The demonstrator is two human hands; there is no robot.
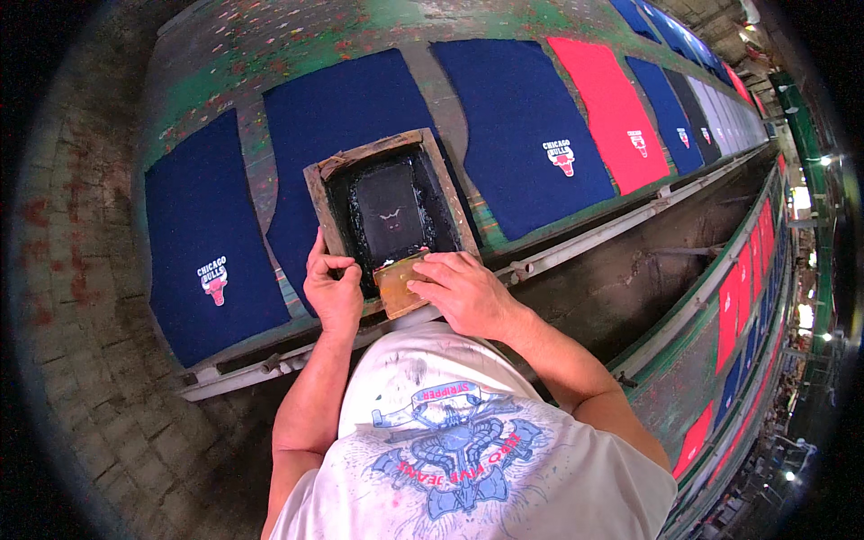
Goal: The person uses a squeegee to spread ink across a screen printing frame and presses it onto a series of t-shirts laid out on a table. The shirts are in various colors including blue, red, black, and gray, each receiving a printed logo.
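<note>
Right hand (461, 292) grips wooden block (393, 287) at near end of frame (449, 191), frame's long axis pointing away; left hand (333, 292) fingers curl by left rail, grip unclear.

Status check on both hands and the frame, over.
Right hand holding wooden block. Left hand at wooden frame, left side. Frame over navy cloth; block covers part of near edge.
</note>
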